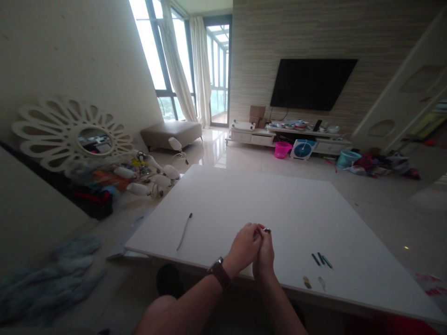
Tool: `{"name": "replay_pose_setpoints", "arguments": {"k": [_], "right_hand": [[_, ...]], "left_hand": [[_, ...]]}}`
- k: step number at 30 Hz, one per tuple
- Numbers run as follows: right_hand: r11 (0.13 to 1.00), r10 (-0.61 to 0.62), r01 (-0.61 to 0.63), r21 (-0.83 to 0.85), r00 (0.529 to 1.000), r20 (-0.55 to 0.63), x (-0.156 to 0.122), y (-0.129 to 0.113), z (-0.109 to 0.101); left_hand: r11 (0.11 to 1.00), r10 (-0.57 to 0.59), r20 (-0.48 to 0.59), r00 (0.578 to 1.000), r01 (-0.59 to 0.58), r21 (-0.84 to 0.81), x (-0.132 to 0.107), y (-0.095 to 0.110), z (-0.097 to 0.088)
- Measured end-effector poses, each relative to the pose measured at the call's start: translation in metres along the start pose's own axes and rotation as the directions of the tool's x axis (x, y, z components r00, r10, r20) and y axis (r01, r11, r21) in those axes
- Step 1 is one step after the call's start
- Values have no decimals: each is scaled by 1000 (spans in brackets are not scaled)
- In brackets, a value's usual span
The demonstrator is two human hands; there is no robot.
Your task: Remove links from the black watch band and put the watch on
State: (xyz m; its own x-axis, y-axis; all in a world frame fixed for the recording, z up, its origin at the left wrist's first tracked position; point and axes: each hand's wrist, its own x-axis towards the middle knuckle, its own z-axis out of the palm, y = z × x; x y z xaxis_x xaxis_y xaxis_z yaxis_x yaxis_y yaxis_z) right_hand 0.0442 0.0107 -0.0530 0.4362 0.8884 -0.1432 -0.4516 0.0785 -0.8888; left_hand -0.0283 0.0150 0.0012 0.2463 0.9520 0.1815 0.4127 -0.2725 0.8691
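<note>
My left hand [246, 246], with a watch on its wrist, and my right hand [264, 256] are pressed together above the near edge of the white table [223, 200]. The fingers of both are closed around something mostly hidden. A small dark, shiny bit [267, 230] shows at the right fingertips, too small to name. To the left lies a thin whitish stick with a dark tip, like a toothbrush [184, 232]. Several short dark green sticks [321, 260] rest to the right. Nearer the edge are a small brown-and-yellow piece [307, 282] and a pale clear piece [321, 283].
Beyond the table stand a pink basket [282, 150], a blue fan [303, 149] and a low TV cabinet [251, 137]. A white lamp [160, 179] and a flower-shaped mirror frame [45, 135] are at the left. Grey fabric [70, 265] lies on the floor.
</note>
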Motion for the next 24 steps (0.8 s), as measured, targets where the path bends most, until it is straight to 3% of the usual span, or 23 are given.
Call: {"name": "replay_pose_setpoints", "arguments": {"k": [5, 9, 12, 15, 17, 20, 24], "right_hand": [[990, 141, -141, -14, 990, 23, -5, -12, 1], [993, 113, -113, -38, 994, 1, -4, -22, -3], [991, 130, -131, -18, 991, -32, -3, -30, -6], [983, 185, -185, 15, 983, -12, -4, -38, -8], [977, 212, -212, 10, 977, 7, -5, -41, -10], [976, 217, -217, -30, 976, 6, -6, -44, -12], [980, 198, -198, -26, 980, 21, -3, -42, -13]], "left_hand": [[991, -18, 76, 997, 27, -132, -4, -11, -12], [989, -29, 150, 988, 50, -139, -6, -24, -31], [998, -59, 94, 994, 56, 38, -2, -44, -62], [950, -178, -28, 984, 179, 255, 4, -80, -109], [845, -298, -153, 942, 335, 418, 5, -110, -143], [733, -391, -271, 880, 475, 487, -2, -152, -188], [579, -489, -384, 783, 621, 528, -16, -193, -215]]}}
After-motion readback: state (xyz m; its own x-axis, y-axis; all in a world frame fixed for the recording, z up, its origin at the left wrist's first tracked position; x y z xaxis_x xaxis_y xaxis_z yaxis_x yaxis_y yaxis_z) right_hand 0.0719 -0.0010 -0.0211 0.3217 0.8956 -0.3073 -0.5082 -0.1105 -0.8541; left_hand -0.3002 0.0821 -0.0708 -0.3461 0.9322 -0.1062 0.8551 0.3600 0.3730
